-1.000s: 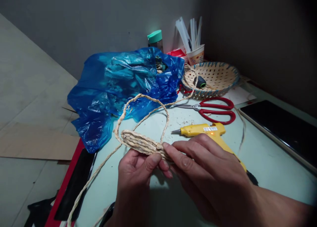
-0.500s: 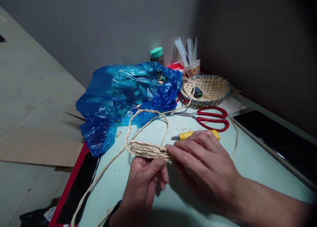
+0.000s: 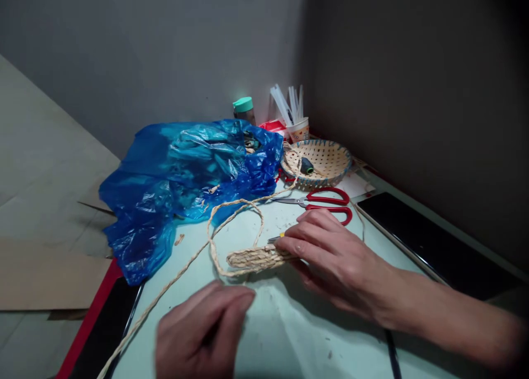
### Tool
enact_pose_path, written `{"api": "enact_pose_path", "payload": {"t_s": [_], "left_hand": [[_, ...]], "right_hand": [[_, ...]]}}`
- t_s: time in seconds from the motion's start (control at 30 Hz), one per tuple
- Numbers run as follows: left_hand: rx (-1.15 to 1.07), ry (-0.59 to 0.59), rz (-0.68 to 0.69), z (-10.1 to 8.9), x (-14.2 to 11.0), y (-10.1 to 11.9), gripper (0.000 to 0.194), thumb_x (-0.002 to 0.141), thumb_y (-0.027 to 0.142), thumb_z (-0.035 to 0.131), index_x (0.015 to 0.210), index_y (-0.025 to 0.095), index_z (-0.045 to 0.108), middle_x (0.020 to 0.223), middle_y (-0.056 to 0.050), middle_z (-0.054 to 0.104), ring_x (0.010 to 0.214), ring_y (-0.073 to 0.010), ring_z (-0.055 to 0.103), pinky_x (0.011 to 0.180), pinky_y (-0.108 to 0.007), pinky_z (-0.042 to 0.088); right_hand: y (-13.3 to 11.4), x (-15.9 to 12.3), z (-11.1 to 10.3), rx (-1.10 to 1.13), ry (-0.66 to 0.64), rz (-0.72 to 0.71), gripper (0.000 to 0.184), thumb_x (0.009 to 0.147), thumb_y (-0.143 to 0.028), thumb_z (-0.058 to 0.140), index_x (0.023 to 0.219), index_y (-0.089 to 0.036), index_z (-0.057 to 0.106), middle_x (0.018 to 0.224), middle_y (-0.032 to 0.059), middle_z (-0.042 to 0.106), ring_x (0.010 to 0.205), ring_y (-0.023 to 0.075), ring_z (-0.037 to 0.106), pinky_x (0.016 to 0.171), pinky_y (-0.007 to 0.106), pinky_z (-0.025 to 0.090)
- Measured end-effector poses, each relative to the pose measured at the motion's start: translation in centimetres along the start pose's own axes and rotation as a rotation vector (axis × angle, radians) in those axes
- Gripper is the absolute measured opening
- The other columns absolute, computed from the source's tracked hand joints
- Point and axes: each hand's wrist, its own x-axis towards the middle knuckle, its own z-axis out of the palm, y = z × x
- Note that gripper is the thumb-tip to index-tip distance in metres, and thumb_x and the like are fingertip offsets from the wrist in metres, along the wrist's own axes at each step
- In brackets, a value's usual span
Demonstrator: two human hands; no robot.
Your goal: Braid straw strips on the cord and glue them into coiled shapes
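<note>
A flat oblong coil of twisted straw rope (image 3: 256,258), its rows side by side, sits just above the table. My right hand (image 3: 330,258) grips its right end between thumb and fingers. A free length of straw rope (image 3: 169,285) loops off the coil and trails to the lower left. My left hand (image 3: 202,329) is below and left of the coil, apart from it, fingers curled and thumb pressed to them; whatever they hold, if anything, is hidden. Behind my right hand, only the tip of a yellow glue gun (image 3: 276,238) shows. Red-handled scissors (image 3: 308,201) lie beyond it, partly covered.
A blue plastic bag (image 3: 194,175) fills the back left. Behind the scissors stands a woven basket (image 3: 330,158) holding a thread spool (image 3: 306,166). Farther back are a paper cup (image 3: 298,130) of clear sticks and a green-lidded bottle (image 3: 244,109). A dark tablet (image 3: 433,247) lies right.
My left hand has let go of the coil and moved down and left. My right hand keeps hold of the coil and now covers most of the glue gun. The view has shifted.
</note>
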Motion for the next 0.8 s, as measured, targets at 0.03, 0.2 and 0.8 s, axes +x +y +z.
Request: {"api": "enact_pose_path", "payload": {"t_s": [0.03,0.2,0.8], "left_hand": [[0.070,0.117,0.071,-0.3,0.2,0.0,0.013,0.078,0.020,0.070,0.071,0.029,0.077,0.063,0.000,0.071,0.058,-0.0169,0.060,0.060,-0.028,0.044],[0.196,-0.085,0.401,-0.4,1.7,-1.1,0.028,0.082,0.010,0.063,0.102,0.025,0.076,0.099,-0.006,0.074,0.099,-0.0243,0.062,0.093,-0.033,0.043],[-0.119,-0.343,-0.367,2.6,1.2,-1.4,0.005,0.076,0.024,0.070,0.073,0.022,0.073,0.063,0.001,0.064,0.060,-0.0141,0.054,0.057,-0.024,0.038]], "right_hand": [[0.1,0.0,-0.3,0.019,-0.036,-0.013,0.025,0.091,-0.009,0.049,0.114,-0.009,0.059,0.097,0.0115,0.062,0.088,0.0232,0.047,0.079,0.041,0.040],[0.1,0.6,-1.4,0.088,-0.240,-0.068,0.024,0.093,-0.011,0.049,0.113,-0.010,0.062,0.094,0.0094,0.059,0.086,0.0220,0.044,0.078,0.039,0.039],[0.6,0.2,-0.7,0.088,-0.292,-0.067,0.012,0.090,-0.015,0.052,0.091,-0.020,0.063,0.093,0.0056,0.062,0.087,0.0217,0.049,0.085,0.043,0.038]]}}
